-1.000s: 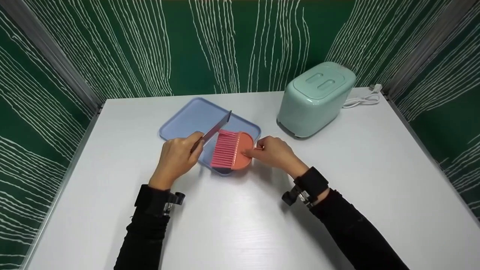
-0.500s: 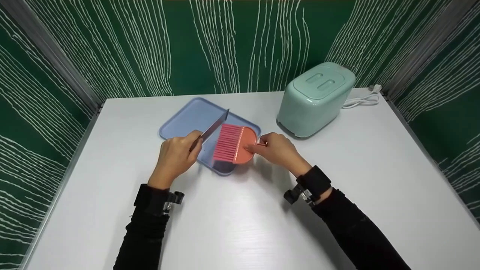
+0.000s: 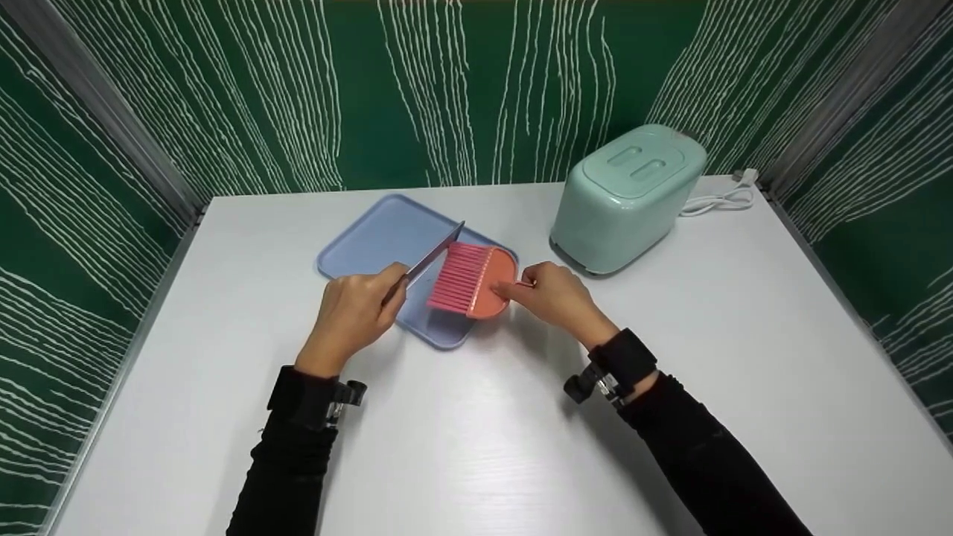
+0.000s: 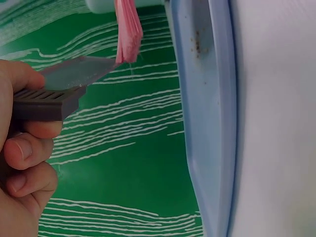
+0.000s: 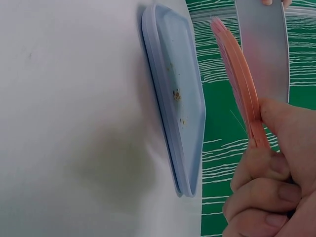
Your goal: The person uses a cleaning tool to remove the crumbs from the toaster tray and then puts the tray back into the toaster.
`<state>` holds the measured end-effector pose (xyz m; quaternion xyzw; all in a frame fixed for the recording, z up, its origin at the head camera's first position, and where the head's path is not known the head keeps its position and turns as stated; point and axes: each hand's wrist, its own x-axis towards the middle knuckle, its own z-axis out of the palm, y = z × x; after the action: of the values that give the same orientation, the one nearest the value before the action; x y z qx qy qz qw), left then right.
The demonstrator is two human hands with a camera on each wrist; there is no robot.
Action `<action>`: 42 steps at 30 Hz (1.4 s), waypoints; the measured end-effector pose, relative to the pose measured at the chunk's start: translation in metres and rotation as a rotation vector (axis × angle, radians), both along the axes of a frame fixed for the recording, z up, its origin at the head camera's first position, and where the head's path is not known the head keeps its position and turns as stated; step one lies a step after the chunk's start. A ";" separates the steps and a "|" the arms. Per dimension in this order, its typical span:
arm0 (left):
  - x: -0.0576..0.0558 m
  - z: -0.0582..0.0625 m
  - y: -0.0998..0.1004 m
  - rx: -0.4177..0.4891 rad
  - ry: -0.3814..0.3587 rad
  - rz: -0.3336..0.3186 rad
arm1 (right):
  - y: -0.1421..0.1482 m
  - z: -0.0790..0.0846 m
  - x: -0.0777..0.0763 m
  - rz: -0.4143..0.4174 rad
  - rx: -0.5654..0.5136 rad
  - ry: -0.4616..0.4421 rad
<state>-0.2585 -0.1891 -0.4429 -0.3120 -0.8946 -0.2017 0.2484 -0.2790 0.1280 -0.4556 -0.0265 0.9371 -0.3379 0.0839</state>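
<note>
My left hand point(image 3: 356, 313) grips a kitchen knife point(image 3: 434, 256) by its dark handle, the flat blade tilted and pointing away to the right. My right hand point(image 3: 557, 299) pinches an orange brush point(image 3: 493, 286), thumb on its rounded back. Its pink bristles point(image 3: 457, 277) point left, right at the blade. Both tools are held above a blue tray point(image 3: 372, 234). In the left wrist view the bristle ends meet the far end of the blade point(image 4: 81, 71). Brown crumbs point(image 5: 177, 94) lie on the tray in the right wrist view.
A mint-green toaster point(image 3: 622, 216) stands at the back right of the white table point(image 3: 461, 447), its white cord point(image 3: 722, 199) bundled beside it. Green walls point(image 3: 372, 97) with white streaks rise behind and at both sides.
The brush has moved away from me and slightly right, its bristles sliding along the blade. The knife has shifted only a little. The tray and toaster have stayed put.
</note>
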 end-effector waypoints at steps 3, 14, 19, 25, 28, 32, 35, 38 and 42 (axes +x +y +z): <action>0.000 0.000 0.000 -0.006 0.016 0.003 | 0.001 0.000 -0.001 -0.002 0.004 -0.006; -0.001 -0.002 -0.002 -0.004 0.048 0.045 | -0.003 0.003 0.004 0.005 -0.022 -0.012; 0.000 -0.002 -0.001 -0.004 0.048 0.037 | -0.007 0.004 0.004 0.028 -0.028 0.001; 0.000 -0.001 0.001 0.004 0.050 -0.007 | -0.004 0.002 0.002 0.005 -0.033 0.004; 0.000 -0.002 0.001 0.001 0.046 -0.021 | -0.001 0.000 0.001 -0.006 -0.029 0.012; 0.000 -0.002 0.001 0.005 0.044 -0.026 | 0.001 -0.002 0.000 -0.014 -0.030 0.015; 0.001 -0.001 0.001 0.018 0.046 -0.026 | 0.002 -0.003 0.000 -0.018 -0.030 0.004; 0.002 0.000 0.002 0.024 0.053 -0.021 | 0.001 -0.003 -0.001 -0.023 -0.020 -0.014; 0.002 0.001 0.001 0.019 0.055 -0.001 | 0.000 -0.003 -0.001 -0.024 -0.004 -0.028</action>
<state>-0.2563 -0.1883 -0.4424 -0.3155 -0.8854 -0.2018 0.2755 -0.2803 0.1282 -0.4590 -0.0106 0.9354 -0.3410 0.0926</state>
